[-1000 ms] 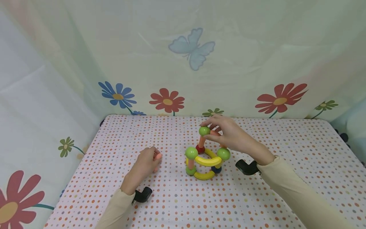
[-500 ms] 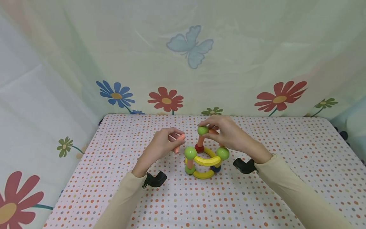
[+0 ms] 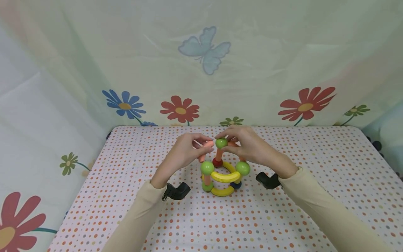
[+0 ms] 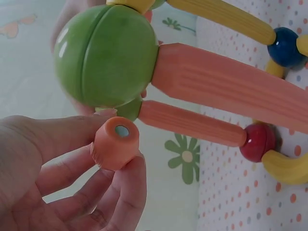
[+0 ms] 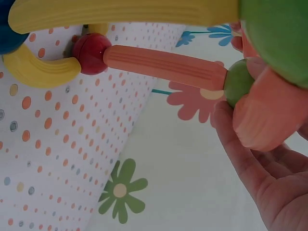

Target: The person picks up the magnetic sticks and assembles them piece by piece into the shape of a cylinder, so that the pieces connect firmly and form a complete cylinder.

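Note:
My left hand (image 3: pixel 185 150) pinches a curved coral magnetic rod (image 4: pixel 115 147) between thumb and fingers; a metal dot shows in its end. The rod's tip is close to the back green ball (image 3: pixel 221 143); touching or apart, I cannot tell. My right hand (image 3: pixel 252 147) holds that ball between thumb and fingers, on top of an upright coral rod (image 5: pixel 163 66) rising from a red ball (image 3: pixel 217 162). Partly hidden behind the right hand is another coral rod (image 5: pixel 269 110), joined to the right green ball (image 3: pixel 242 168). A yellow curved rod (image 3: pixel 225 177) links it to the front-left green ball (image 3: pixel 207 168).
The frame's base has a blue ball (image 3: pixel 235 184), a lower green ball (image 3: pixel 207 186) and yellow curved rods (image 3: pixel 222 191). It stands on a dotted tablecloth (image 3: pixel 189 224). A flowered curtain (image 3: pixel 258 70) hangs behind the table. Black cameras are worn on both wrists.
The left hand has come up and rightward with the coral rod, from the table's left side to beside the back green ball. My right hand keeps holding that ball.

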`<state>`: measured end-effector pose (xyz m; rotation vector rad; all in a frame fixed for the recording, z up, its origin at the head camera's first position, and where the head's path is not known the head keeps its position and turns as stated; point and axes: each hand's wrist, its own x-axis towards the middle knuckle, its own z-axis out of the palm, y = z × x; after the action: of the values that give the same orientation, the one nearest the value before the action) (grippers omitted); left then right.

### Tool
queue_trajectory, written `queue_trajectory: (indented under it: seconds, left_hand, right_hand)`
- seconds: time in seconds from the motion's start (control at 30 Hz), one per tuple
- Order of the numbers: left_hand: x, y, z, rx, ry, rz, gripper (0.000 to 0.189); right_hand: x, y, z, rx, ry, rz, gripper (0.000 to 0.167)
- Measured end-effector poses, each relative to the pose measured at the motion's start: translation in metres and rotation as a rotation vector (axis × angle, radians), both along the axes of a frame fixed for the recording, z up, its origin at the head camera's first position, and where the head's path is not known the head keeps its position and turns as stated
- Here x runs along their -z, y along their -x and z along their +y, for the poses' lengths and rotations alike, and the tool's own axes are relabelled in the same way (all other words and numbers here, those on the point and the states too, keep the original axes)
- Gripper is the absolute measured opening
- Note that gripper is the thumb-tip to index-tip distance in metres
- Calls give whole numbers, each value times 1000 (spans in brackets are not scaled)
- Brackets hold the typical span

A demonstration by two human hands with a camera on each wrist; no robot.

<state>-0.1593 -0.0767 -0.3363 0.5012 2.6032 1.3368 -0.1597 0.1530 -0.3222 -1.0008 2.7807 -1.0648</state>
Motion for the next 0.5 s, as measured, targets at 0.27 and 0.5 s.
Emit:
queue_trajectory:
  seconds: [0.27,0.5]
  left_hand:
    - [4,6,-3,93,-99,-82,32]
    - [8,13,-11,107,-225,-269,34]
  right_hand:
    - [5,2,0,-10,23,18,33]
    - [-4,-14,-8,48,-7,170,33]
